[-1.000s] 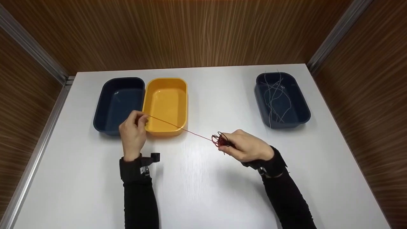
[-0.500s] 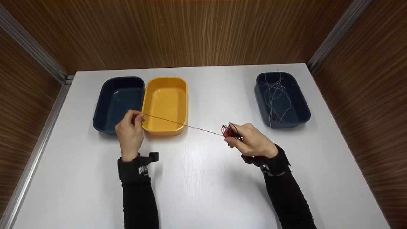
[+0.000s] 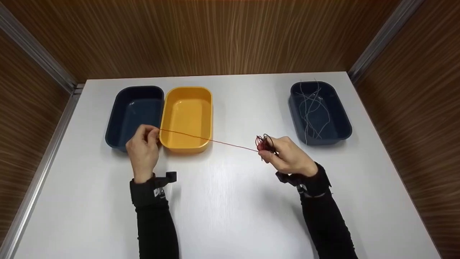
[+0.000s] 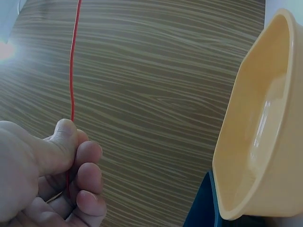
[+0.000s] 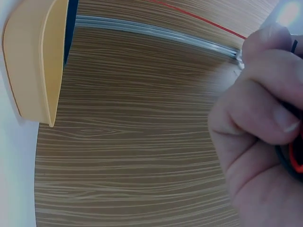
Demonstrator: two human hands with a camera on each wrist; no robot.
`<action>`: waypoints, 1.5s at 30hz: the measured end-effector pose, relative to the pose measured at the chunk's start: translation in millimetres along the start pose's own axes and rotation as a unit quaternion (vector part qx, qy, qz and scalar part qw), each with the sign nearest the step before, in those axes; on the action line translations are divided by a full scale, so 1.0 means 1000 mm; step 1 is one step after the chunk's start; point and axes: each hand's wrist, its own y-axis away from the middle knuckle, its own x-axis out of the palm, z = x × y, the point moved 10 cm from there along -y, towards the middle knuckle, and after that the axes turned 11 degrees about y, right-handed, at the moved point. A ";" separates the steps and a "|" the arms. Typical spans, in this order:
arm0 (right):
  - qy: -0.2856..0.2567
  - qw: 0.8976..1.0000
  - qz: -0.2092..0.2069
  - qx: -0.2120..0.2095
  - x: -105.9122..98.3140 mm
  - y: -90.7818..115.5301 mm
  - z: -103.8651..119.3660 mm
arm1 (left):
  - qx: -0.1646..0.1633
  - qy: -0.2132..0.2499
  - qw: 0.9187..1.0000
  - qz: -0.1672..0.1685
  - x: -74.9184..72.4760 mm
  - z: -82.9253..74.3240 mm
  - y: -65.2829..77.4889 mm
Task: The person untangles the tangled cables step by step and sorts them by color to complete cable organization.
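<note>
Farther apart than a second ago, the left hand and right hand hold a thin red wire nearly straight above the glossy, round-cornered yellow tub, the left pinching it, the right gripping a loopy red-and-black tangle.

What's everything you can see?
Table: 1, white, at centre
Panels: 3, brown, back and sides
Metal strips: several, silver, at panel edges
Blue bins: 2, dark blue, left and right
Yellow bin: 1, yellow, beside left one
Thin strands: several, greyish, in right blue bin
Tangled wire: 1 bunch, red and black, in right hand
Red wire: 1, red, from left hand to right hand
Wrist straps: 2, black, behind hands
Sleeves: 2, black, behind straps
Hands: 2, bare, above table
</note>
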 end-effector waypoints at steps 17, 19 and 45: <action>-0.004 0.992 -0.094 0.081 -0.032 0.008 -0.035 | -0.046 0.155 0.987 -0.024 -0.011 -0.007 0.002; 0.003 0.992 -0.092 0.082 -0.030 0.007 -0.037 | -0.043 0.170 0.984 -0.021 -0.009 -0.011 0.003; 0.044 0.988 -0.084 0.124 -0.021 0.007 -0.061 | 0.122 0.050 0.983 -0.125 -0.069 -0.035 -0.016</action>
